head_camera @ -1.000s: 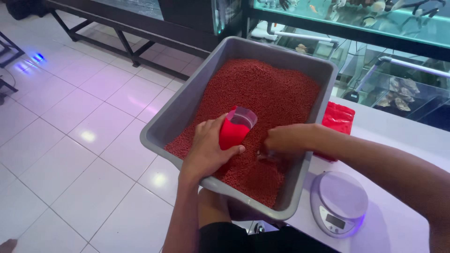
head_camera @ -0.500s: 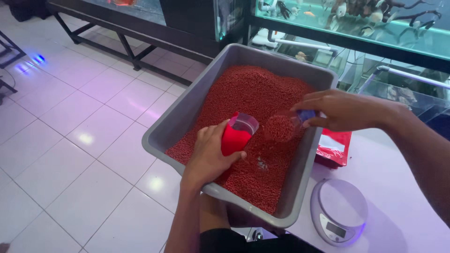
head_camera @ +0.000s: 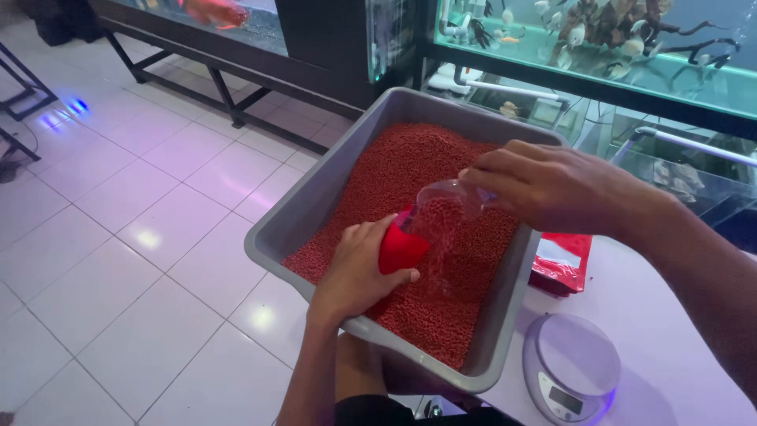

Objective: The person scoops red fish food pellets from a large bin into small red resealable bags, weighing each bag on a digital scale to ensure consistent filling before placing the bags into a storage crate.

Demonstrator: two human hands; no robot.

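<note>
A grey plastic tub (head_camera: 311, 207) holds a deep layer of small red pellets (head_camera: 410, 162). My left hand (head_camera: 355, 272) grips a small red pouch (head_camera: 400, 246) held upright over the pellets at the tub's near side. My right hand (head_camera: 552, 185) holds a clear plastic scoop (head_camera: 448, 197) tipped down toward the pouch's mouth, and red pellets stream from it into the pouch.
A round grey kitchen scale (head_camera: 569, 375) sits on the white table at the lower right. A flat red pouch (head_camera: 561, 262) lies beside the tub's right wall. Fish tanks (head_camera: 623, 39) stand behind. White tiled floor (head_camera: 118, 237) spreads to the left.
My right hand lifted the scoop out of the pellets at the tub's right side, swung it left over the pouch, and tipped it. The left hand kept the pouch nearly still.
</note>
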